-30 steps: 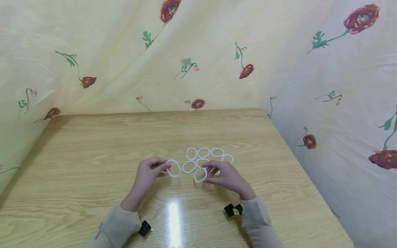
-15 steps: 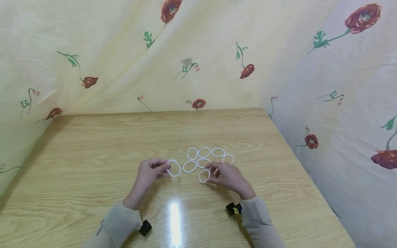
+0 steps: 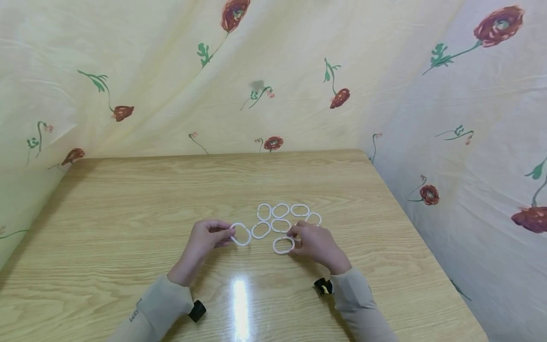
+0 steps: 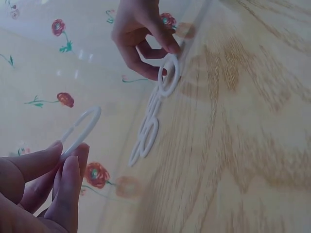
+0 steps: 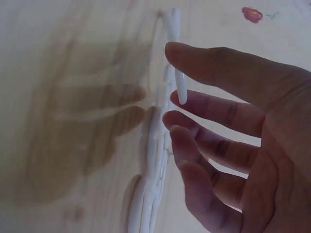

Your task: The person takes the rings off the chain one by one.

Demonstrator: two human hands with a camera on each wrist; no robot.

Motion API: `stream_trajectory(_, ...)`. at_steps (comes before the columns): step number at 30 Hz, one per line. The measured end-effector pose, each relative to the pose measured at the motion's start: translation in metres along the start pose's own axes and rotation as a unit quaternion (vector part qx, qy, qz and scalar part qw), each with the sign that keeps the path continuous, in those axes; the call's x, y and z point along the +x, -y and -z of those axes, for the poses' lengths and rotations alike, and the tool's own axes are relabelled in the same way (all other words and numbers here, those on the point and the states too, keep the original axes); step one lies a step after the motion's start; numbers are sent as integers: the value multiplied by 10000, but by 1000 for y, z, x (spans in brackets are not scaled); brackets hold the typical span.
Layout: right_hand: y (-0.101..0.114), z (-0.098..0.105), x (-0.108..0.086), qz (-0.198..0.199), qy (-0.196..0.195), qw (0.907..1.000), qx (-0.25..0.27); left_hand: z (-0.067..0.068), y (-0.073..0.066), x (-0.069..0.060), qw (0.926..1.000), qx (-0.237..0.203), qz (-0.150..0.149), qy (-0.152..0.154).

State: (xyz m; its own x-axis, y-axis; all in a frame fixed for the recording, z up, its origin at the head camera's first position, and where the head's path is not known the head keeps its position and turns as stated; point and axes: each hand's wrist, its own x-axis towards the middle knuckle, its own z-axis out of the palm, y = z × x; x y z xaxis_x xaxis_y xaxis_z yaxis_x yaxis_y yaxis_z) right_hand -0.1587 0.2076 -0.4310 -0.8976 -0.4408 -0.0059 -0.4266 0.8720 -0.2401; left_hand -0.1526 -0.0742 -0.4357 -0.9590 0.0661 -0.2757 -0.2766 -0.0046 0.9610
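Note:
My left hand (image 3: 209, 232) pinches a white oval link (image 4: 88, 129) between thumb and fingertips, raised above the table. A small split shows in its side in the left wrist view. My right hand (image 3: 317, 244) pinches another white oval link (image 3: 282, 253) by its right end, between thumb and index finger. That link is tilted nearly flat, just in front of the others. Several more white links (image 3: 271, 221) lie close together on the table beyond the hands; the right hand partly covers the nearest ones at the right.
The wood-grain table (image 3: 141, 204) runs back to a flower-patterned cloth (image 3: 171, 109) behind and at both sides. A bright light reflection lies on the tabletop between the forearms. Each sleeve cuff carries a small black device (image 3: 197, 311).
The link in my right hand has turned from upright to nearly flat and shifted slightly right. My left hand has barely moved and keeps its link.

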Motion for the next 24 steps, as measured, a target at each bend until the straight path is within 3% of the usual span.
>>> stream_trajectory(10,6,-4,2,11,-48,9992,-404,-2,9,6,9976,595,-22,339)
stream_trajectory(15,7,-5,4,161,-199,9981,-565,-6,14,10,9960,802,-5,400)
stream_trajectory(24,7,-5,8,67,-188,9970,-742,-11,17,15,9941,999,290,317)
